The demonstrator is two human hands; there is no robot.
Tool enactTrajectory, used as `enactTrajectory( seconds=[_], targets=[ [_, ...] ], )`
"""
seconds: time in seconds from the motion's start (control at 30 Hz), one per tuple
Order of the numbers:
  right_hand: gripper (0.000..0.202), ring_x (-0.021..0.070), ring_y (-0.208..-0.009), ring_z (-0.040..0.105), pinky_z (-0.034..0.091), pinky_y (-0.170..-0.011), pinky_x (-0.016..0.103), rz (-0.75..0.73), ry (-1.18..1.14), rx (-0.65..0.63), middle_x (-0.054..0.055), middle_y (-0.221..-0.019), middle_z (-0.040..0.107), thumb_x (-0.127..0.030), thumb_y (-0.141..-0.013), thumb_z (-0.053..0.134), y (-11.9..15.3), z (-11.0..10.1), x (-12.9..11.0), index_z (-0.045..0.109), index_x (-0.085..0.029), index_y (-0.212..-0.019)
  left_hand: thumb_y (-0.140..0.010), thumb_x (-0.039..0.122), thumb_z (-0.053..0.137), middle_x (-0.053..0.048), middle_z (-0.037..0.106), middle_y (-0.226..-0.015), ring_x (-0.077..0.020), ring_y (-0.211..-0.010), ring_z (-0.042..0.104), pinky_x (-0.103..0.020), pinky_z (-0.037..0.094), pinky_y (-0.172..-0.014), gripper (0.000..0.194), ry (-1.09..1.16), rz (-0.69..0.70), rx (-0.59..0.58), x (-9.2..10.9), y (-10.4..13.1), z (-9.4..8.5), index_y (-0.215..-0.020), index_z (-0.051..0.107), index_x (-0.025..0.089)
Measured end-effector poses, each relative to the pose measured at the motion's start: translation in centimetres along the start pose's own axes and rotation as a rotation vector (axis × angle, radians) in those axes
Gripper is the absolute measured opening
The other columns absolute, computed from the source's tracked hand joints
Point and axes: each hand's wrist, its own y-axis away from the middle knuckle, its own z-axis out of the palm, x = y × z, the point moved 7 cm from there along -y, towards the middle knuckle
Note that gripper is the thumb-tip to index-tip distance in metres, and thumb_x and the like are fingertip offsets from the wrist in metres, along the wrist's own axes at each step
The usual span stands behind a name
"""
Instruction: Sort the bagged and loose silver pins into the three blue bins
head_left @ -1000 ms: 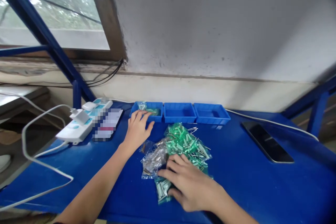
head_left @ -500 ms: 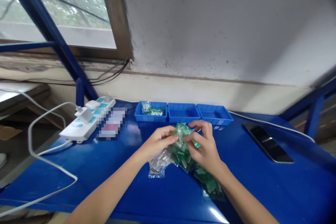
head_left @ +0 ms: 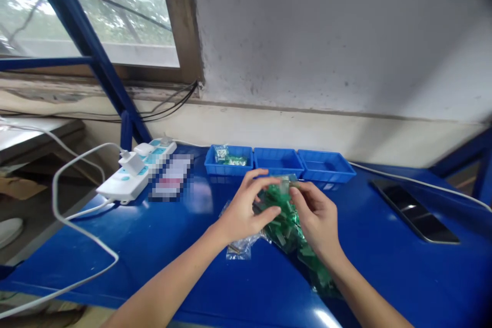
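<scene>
My right hand (head_left: pixel 317 212) pinches the upper edge of a clear bag holding green pieces (head_left: pixel 282 215). At the bag's left side, my left hand (head_left: pixel 246 207) has its fingers spread, thumb and fingertips apart. More green packets (head_left: pixel 317 269) lie under and beside my right wrist. A clear bag with small metallic pieces (head_left: pixel 240 248) rests on the blue table, partly hidden by my left hand.
Three blue bins stand along the back: the left bin (head_left: pixel 210 168) holds small green packets, beside a middle bin (head_left: pixel 274 166) and a right bin (head_left: pixel 328 171). A white power strip (head_left: pixel 123 189) and cables are left; a black phone (head_left: pixel 415 210) lies right.
The fingers of my left hand have opened away from the bag. My right hand now grips the bag's top edge. The view has shifted slightly, moving the table's contents right.
</scene>
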Motion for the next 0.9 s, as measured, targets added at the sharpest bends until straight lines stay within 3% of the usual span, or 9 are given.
enactTrajectory(
  seconds=[0.13, 0.23, 0.33, 0.43, 0.5, 0.57, 0.63, 0.73, 0.9],
  targets=[
    [0.024, 0.0158, -0.076, 0.058, 0.049, -0.064, 0.03, -0.403, 0.246, -0.029, 0.005, -0.086, 0.06, -0.015, -0.083, 0.053, 0.4, -0.3, -1.7, 0.067, -0.026, -0.099, -0.089, 0.053, 0.041, -0.01, 0.059, -0.095, -0.0133, -0.068, 0.058, -0.024, 0.045, -0.054, 0.044, 0.526, -0.453, 0.007, -3.3, 0.5, 1.6, -0.113, 0.053, 0.018],
    [0.034, 0.0187, -0.094, 0.059, 0.051, -0.076, 0.035, -0.54, 0.277, -0.231, 0.007, -0.1, 0.06, -0.009, -0.084, 0.048, 0.7, 1.1, -1.8, 0.065, -0.028, -0.105, -0.082, 0.042, 0.059, -0.003, 0.059, -0.074, -0.011, -0.059, 0.055, -0.022, 0.045, -0.052, 0.032, 0.58, -0.502, -0.005, -3.9, 0.2, 1.8, -0.099, 0.059, 0.016],
    [0.033, 0.0214, -0.108, 0.054, 0.05, -0.085, 0.038, -0.527, 0.318, -0.303, 0.009, -0.116, 0.055, -0.012, -0.085, 0.047, 0.1, 1.2, -2.0, 0.062, -0.027, -0.111, -0.079, 0.03, 0.064, -0.001, 0.06, -0.073, -0.0116, -0.059, 0.056, -0.024, 0.047, -0.055, 0.029, 0.301, -0.308, 0.197, -3.4, -1.3, -1.9, -0.105, 0.057, 0.018],
    [0.026, 0.0215, -0.103, 0.057, 0.049, -0.086, 0.038, -0.404, 0.39, -0.165, 0.009, -0.111, 0.056, -0.02, -0.087, 0.05, -0.7, -1.5, -2.7, 0.062, -0.023, -0.109, -0.084, 0.03, 0.058, -0.006, 0.062, -0.093, -0.0173, -0.078, 0.061, -0.034, 0.052, -0.073, 0.033, -0.219, -0.076, 0.507, -2.4, -2.3, -7.3, -0.114, 0.053, 0.018],
    [0.022, 0.0209, -0.096, 0.059, 0.049, -0.083, 0.037, -0.305, 0.46, -0.099, 0.008, -0.102, 0.06, -0.024, -0.087, 0.051, 0.1, -4.1, -2.8, 0.062, -0.024, -0.105, -0.084, 0.032, 0.057, -0.013, 0.055, -0.117, -0.0275, -0.109, 0.055, -0.044, 0.047, -0.091, 0.039, -0.489, -0.004, 0.468, -2.7, -2.9, -8.7, -0.119, 0.051, 0.016],
    [0.024, 0.0221, -0.095, 0.059, 0.049, -0.08, 0.037, -0.235, 0.545, -0.158, 0.008, -0.102, 0.062, -0.029, -0.085, 0.054, 2.4, -6.3, -2.2, 0.06, -0.025, -0.109, -0.079, 0.038, 0.063, -0.02, 0.036, -0.138, -0.0394, -0.131, 0.03, -0.056, 0.033, -0.103, 0.059, -0.672, -0.016, 0.407, -3.8, -2.8, -9.0, -0.129, 0.042, 0.014],
    [0.041, 0.0261, -0.1, 0.057, 0.049, -0.08, 0.041, -0.184, 0.684, -0.295, 0.01, -0.109, 0.06, -0.038, -0.082, 0.059, 5.6, -7.7, -0.9, 0.053, -0.026, -0.121, -0.078, 0.043, 0.063, -0.023, 0.022, -0.145, -0.0458, -0.136, 0.009, -0.063, 0.022, -0.105, 0.073, -0.752, -0.072, 0.347, -4.9, -2.1, -8.4, -0.137, 0.032, 0.013],
    [0.061, 0.0313, -0.105, 0.055, 0.05, -0.079, 0.046, -0.139, 0.85, -0.403, 0.013, -0.115, 0.059, -0.045, -0.078, 0.061, 9.8, -9.0, 1.4, 0.043, -0.024, -0.132, -0.083, 0.044, 0.057, -0.023, 0.023, -0.143, -0.0449, -0.137, 0.005, -0.064, 0.02, -0.106, 0.071, -0.761, -0.092, 0.229, -5.0, -0.9, -5.8, -0.139, 0.026, 0.013],
    [0.028, 0.0263, -0.1, 0.058, 0.051, -0.075, 0.04, -0.089, 0.788, -0.365, 0.01, -0.102, 0.062, -0.033, -0.086, 0.051, 11.4, -8.2, 2.4, 0.053, -0.025, -0.113, -0.089, 0.035, 0.05, -0.016, 0.034, -0.136, -0.0346, -0.138, 0.014, -0.057, 0.027, -0.108, 0.052, -0.688, 0.076, 0.03, -2.5, -0.1, -0.4, -0.135, 0.031, 0.019]
  ],
)
